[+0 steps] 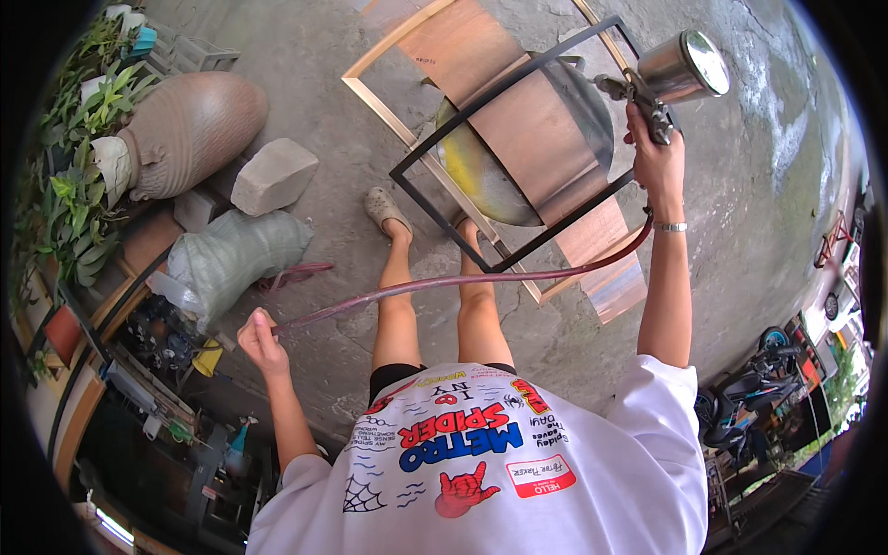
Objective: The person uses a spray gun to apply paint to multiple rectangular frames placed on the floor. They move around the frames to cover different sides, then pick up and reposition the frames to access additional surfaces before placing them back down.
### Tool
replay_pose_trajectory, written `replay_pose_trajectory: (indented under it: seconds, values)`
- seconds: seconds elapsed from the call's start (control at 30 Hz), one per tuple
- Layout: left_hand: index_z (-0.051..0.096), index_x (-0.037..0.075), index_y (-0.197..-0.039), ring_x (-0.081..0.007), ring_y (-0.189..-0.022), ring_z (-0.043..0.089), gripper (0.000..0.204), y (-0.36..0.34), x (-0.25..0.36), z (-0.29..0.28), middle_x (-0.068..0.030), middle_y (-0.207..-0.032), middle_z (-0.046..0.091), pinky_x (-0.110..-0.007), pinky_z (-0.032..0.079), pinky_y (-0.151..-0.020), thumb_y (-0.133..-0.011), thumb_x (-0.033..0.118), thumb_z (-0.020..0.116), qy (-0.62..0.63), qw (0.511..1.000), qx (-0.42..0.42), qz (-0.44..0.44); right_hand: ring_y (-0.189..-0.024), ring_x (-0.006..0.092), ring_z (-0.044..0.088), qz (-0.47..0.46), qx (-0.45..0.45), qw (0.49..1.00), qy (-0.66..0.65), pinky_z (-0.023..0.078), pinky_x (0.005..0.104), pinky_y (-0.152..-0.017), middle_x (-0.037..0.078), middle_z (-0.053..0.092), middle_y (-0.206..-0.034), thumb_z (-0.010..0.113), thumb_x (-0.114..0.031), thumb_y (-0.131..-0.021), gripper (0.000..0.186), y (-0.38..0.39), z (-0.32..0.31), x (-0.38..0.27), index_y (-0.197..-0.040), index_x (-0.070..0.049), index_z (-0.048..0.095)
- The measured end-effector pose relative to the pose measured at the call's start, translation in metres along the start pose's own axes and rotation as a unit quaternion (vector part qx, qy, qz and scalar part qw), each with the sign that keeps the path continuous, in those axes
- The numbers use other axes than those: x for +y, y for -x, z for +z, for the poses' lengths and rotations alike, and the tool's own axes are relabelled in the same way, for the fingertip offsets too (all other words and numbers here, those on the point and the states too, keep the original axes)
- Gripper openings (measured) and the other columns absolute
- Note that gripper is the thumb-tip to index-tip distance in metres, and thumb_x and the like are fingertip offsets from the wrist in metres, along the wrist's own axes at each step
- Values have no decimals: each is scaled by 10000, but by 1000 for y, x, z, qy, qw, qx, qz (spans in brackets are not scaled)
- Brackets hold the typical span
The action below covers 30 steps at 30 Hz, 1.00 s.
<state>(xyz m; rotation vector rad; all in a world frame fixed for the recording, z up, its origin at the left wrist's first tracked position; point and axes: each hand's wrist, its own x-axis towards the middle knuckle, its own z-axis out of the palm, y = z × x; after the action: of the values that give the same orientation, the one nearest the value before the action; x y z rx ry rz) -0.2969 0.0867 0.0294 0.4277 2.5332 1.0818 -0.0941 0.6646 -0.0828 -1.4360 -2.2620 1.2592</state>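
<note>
the right hand is closed round the handle of a spray gun, its shiny metal cup tipped over on top; whether the trigger is pulled, i cannot tell. the left hand is closed on the dark red air hose, thumb uppermost, and lifts it off the floor in a long shallow curve.

the gun is up at the right, nozzle pointing left across the dark rectangular frame. that frame overlaps a pale wooden frame and brown flat sheets, above a round, yellow-smeared board.

to work well here, a loose wrist is wrong: the whole forearm should travel parallel to each bar, nozzle square to it, at one even gap and pace. triggering should start before a corner and end past it, with thin overlapping passes. the left hand does best to give slack without tugging, holding the hose clear of the wet bars and the shins. a less tilted cup should guard against drips.
</note>
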Motion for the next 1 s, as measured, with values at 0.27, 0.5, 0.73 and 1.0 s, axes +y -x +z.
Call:
replay_pose_trajectory:
  seconds: [0.27,0.5,0.73,1.0]
  values:
    - [404,-4,-587,-159,-464,368,518,-48,-54,-96,-59,-521,369,-353,231,-493,-1063,200,419,-32,998,4,45,-545,126,460,43,-82,996,-3,430,331,-545,123,542,-587,740,-212,-938,242,165,85,-101,-973,26,712]
    - [414,-16,-591,-176,-484,393,519,-78,-89,-138,-69,-528,393,-362,256,-508,-1063,200,429,-37,996,24,83,-708,434,620,39,-203,978,-7,500,434,-654,217,645,-780,764,-211,-897,244,247,136,-160,-904,16,674]
    - [420,-16,-595,-156,-490,407,511,-76,-76,-126,-61,-528,400,-349,249,-501,-1046,221,450,-22,998,-22,53,-575,370,600,65,-143,987,36,491,413,-605,241,634,-691,749,-244,-920,271,193,127,-127,-968,20,710]
    - [399,4,-592,-145,-469,370,487,-72,1,-51,-45,-515,370,-337,229,-482,-1007,235,511,7,995,-77,67,-728,282,693,42,135,983,114,528,399,-699,176,706,-762,696,-511,-926,522,-14,44,-14,-952,8,743]
